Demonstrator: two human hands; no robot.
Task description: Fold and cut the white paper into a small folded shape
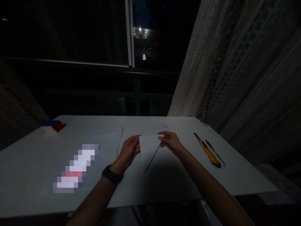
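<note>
A folded piece of white paper (149,149), tapering to a point toward me, is held up over the table between my two hands. My left hand (130,149) grips its left edge, thumb in front and fingers behind; a dark watch band circles that wrist. At the upper right corner of the paper, my right hand (170,140) pinches it between thumb and fingers. The paper's back side is hidden from me.
White paper sheets (107,141) lie on the white table (164,194) at left, beside a pixelated patch. A colored cube (53,126) sits at the far left. On the right are a yellow utility knife (208,152) and a dark pen (214,151). Small scraps (166,126) lie behind my right hand.
</note>
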